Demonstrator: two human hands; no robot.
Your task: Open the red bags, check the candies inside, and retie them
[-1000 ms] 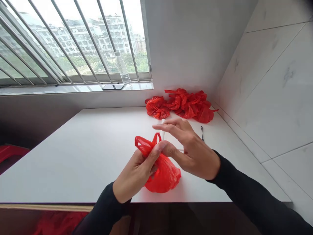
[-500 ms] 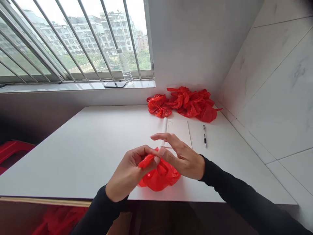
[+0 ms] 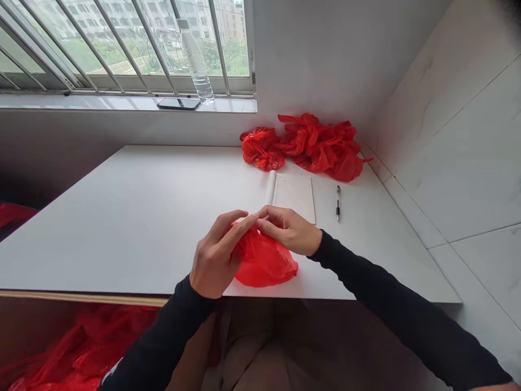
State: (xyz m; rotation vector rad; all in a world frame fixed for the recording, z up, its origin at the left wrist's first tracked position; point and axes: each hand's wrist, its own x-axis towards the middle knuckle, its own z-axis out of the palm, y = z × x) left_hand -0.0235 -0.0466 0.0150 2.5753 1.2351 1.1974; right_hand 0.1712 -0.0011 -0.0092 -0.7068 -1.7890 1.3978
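A red plastic bag (image 3: pixel 266 264) rests near the front edge of the white table, its upper part gathered between my hands. My left hand (image 3: pixel 220 252) is closed on the bag's left upper side, fingers pointing right. My right hand (image 3: pixel 287 228) pinches at the top of the bag, thumb and fingertips together. The fingertips of both hands meet above the bag, and the exact fold they hold is partly hidden.
Behind my hands lie an open notepad (image 3: pixel 295 195) and a pen (image 3: pixel 338 203). Crumpled red plastic bags (image 3: pixel 321 146) sit by the wall. The windowsill carries a phone (image 3: pixel 178 103) and a water bottle (image 3: pixel 197 68). More red bags (image 3: pixel 81 347) are below the table (image 3: pixel 142 217) at left.
My left hand has turned over, its back now facing me. My right hand's spread fingers have closed into a pinch at the bag's top. The view has tilted down.
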